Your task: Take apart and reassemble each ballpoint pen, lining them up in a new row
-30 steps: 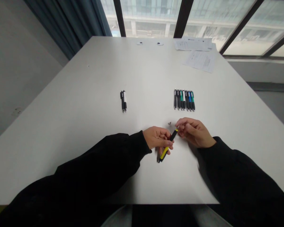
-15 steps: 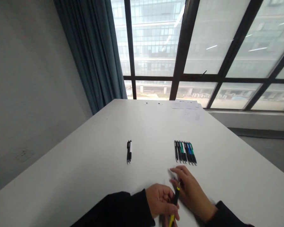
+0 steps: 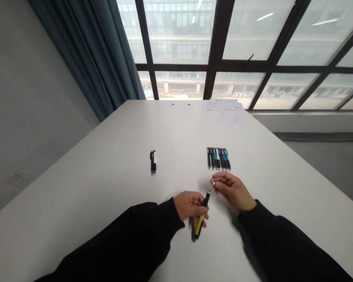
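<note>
My left hand is closed around a yellow and black pen, which points up and away to the right. A thin refill end sticks out of the pen's far end. My right hand pinches a small silver pen tip between thumb and fingers, right by the refill end. Whether the tip touches the refill I cannot tell. Just beyond my right hand lies a row of several pens in black, green, white and blue, side by side. Two more pens, one black and one white and black, lie further left.
The white table stretches away to a window. Sheets of paper lie at its far right end, and two small dark-marked pieces near the far edge. A blue curtain hangs at the left beside a grey wall.
The view has tilted down, so the table and pens sit higher in the picture. My right hand has gone from spread fingers to a pinch on the silver tip. The left still holds the pen.
</note>
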### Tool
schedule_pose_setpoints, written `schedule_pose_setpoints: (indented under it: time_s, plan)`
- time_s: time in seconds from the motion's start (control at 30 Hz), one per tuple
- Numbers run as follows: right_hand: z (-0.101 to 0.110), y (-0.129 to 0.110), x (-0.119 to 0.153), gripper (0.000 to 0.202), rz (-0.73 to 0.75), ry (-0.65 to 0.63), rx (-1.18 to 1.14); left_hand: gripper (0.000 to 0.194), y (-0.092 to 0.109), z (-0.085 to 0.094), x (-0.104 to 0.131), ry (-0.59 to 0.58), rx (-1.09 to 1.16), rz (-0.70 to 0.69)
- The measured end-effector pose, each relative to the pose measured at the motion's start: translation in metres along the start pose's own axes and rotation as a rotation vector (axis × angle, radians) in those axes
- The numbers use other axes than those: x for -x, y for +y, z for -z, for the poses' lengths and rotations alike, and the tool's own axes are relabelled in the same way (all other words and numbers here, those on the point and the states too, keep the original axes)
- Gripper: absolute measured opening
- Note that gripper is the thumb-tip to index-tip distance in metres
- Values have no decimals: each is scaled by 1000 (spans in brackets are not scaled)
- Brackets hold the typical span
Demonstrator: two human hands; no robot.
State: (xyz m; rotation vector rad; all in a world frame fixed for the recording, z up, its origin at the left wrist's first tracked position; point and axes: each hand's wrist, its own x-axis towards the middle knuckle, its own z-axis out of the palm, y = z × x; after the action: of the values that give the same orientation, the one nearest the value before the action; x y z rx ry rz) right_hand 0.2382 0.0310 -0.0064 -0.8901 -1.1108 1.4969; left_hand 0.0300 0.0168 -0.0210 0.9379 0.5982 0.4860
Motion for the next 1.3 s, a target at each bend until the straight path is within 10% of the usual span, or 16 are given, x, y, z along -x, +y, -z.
schedule_pose_setpoints:
  time_s: [0.97, 1.3]
  plan:
    - [7, -24, 11, 21, -132, -296, 429, 46, 14, -4, 7, -55, -53, 108]
    - [-7, -31, 10, 51, 105, -442, 857, 44, 14, -4, 7, -98, -119, 169]
